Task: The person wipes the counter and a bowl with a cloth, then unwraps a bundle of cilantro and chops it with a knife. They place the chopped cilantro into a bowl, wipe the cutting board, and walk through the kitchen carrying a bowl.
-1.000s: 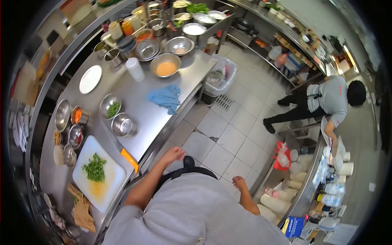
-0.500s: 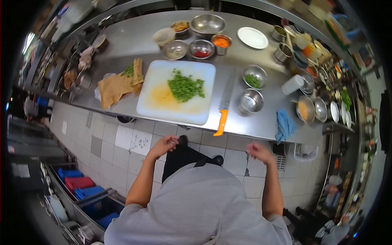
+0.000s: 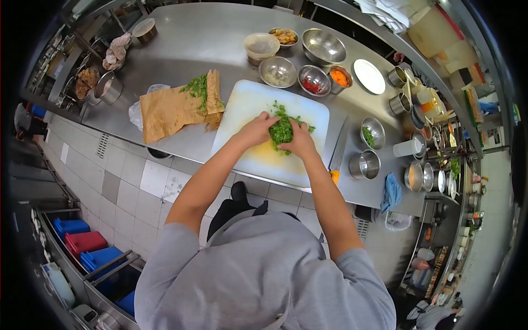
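A pile of chopped green herbs (image 3: pixel 281 131) lies on the white cutting board (image 3: pixel 242 104), which has a yellow stain. My left hand (image 3: pixel 256 131) cups the pile from the left, fingers curled against the leaves. From the right side my right hand (image 3: pixel 300 141) presses into the same pile with bent fingers, so both hands squeeze it together. Some leaves stick out above and between the hands. Just right of the board lies a knife (image 3: pixel 341 142) with an orange handle, partly hidden by my right forearm.
Brown paper (image 3: pixel 170 115) with leafy herbs lies left of the board. Behind it stand bowls, including one with red pieces (image 3: pixel 314 81), and a white plate (image 3: pixel 369 76). On the right are a bowl with some chopped greens (image 3: pixel 373 133), an empty-looking metal bowl (image 3: pixel 364 164) and a blue cloth (image 3: pixel 391 192).
Both my hands have moved forward from above the floor onto the board and closed around the herbs. The pile is now narrower and bunched. The view has shifted.
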`<state>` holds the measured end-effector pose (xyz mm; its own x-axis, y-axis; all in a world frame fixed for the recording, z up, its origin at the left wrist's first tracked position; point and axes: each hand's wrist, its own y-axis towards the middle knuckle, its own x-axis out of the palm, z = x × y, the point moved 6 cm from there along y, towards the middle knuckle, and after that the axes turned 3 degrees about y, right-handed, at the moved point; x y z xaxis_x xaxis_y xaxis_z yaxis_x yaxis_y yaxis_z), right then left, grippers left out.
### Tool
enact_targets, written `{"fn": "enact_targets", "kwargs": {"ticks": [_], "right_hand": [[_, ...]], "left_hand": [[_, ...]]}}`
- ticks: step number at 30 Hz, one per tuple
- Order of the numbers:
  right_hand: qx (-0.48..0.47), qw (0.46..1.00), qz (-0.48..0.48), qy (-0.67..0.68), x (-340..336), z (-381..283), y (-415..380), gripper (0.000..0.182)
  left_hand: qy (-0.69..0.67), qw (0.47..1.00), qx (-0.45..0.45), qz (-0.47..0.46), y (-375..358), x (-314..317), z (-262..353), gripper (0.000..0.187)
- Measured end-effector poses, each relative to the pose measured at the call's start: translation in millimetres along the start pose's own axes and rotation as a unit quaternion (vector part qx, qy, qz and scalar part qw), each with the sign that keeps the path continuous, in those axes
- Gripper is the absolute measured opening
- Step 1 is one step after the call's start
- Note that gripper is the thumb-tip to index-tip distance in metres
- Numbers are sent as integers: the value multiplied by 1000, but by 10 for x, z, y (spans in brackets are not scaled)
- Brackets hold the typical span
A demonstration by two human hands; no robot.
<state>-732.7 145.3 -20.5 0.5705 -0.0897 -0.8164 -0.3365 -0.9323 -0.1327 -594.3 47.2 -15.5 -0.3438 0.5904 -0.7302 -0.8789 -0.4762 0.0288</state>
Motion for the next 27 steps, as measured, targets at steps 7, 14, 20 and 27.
{"fn": "enact_targets", "kwargs": {"ticks": [7,14,20,27], "right_hand": [[12,989,24,144,-98,-75,276,59],[-14,953,26,300,-715,-314,258,47],[-15,962,22,273,-862,-546,220,42],[-72,949,57,301,-974,-561,232,33]], "left_hand": [[-129,992,8,-4,446,-81,-175,42],[-372,925,-43,-57,474,-524,206,36],[-412,907,-67,-62,528,-545,196,36],[-359,932,-44,-36,509,-601,166,30]]}}
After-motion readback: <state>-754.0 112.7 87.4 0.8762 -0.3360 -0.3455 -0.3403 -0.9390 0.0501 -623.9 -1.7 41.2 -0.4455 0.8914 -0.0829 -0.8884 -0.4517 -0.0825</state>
